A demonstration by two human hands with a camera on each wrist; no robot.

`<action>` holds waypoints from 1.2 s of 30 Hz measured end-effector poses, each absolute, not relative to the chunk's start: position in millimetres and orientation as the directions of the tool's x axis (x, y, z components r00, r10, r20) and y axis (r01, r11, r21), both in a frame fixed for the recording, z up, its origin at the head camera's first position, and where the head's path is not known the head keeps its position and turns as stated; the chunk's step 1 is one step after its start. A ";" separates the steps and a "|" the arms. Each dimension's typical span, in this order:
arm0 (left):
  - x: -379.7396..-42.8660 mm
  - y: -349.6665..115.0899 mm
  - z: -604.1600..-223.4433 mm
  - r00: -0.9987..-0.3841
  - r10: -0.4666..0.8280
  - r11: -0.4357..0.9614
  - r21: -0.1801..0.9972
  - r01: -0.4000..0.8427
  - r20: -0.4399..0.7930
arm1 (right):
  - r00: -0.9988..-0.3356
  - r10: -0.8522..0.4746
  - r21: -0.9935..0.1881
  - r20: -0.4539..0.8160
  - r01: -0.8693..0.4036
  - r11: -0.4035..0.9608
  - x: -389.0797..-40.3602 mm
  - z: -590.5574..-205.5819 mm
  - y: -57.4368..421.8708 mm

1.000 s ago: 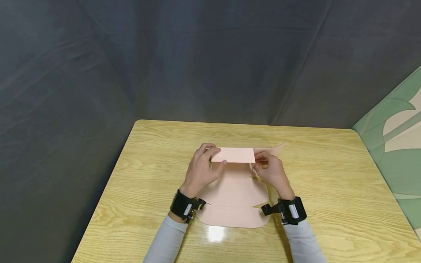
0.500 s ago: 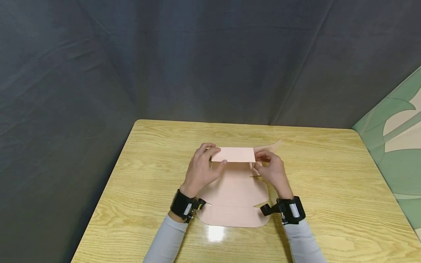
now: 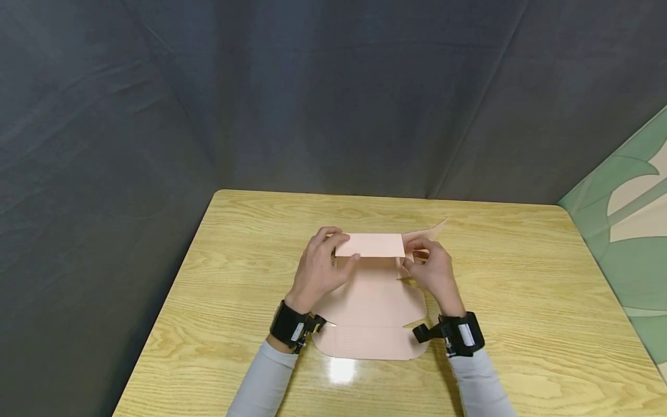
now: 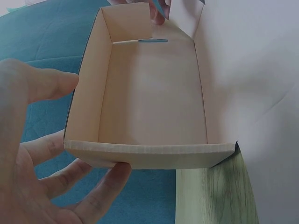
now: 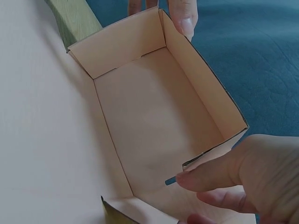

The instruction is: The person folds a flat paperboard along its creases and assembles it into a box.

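Observation:
A pink cardboard box [image 3: 369, 245], partly folded, stands on edge on the table. Its wide lid panel [image 3: 372, 307] lies flat toward the person. My left hand [image 3: 319, 273] grips the left end, where the end wall [image 4: 149, 156] is upright; the thumb rests on the long wall [image 4: 91, 88] and fingers lie against the outside of the end wall. At the other end, my right hand [image 3: 435, 277] pinches the small corner flap [image 5: 212, 158] between thumb and fingers. The right side panel [image 3: 424, 234] sticks outward. A narrow slot [image 4: 153, 41] shows in the floor near that end.
The wooden table [image 3: 219, 278] extends around the box on all sides. A dark curtain [image 3: 333, 104] hangs behind it and on the left. Green leaf-patterned fabric [image 3: 625, 231] borders the right side.
My right hand has shifted slightly, and the right side panel's tip has moved up and a little left. The left hand and the lid panel look almost unchanged.

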State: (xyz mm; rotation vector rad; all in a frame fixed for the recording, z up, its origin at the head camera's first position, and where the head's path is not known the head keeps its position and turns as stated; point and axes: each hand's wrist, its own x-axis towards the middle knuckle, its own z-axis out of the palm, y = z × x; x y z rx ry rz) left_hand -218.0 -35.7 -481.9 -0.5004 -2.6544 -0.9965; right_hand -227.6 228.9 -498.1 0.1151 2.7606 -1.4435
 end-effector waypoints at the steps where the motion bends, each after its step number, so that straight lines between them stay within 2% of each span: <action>1: -217.8 -35.7 -481.7 -0.907 0.225 0.705 0.582 0.404 0.357 | -0.997 0.054 -0.820 -0.061 0.081 0.566 -227.4 -497.4 229.0; 17: -217.4 -35.9 -482.1 -0.915 0.223 0.695 0.603 0.391 0.337 | -0.998 0.003 -0.825 0.062 -0.049 0.563 -225.4 -492.9 231.1; 36: -217.7 -36.4 -482.3 -0.909 0.237 0.686 0.603 0.406 0.342 | -0.997 -0.052 -0.798 0.053 -0.073 0.599 -221.6 -485.9 227.5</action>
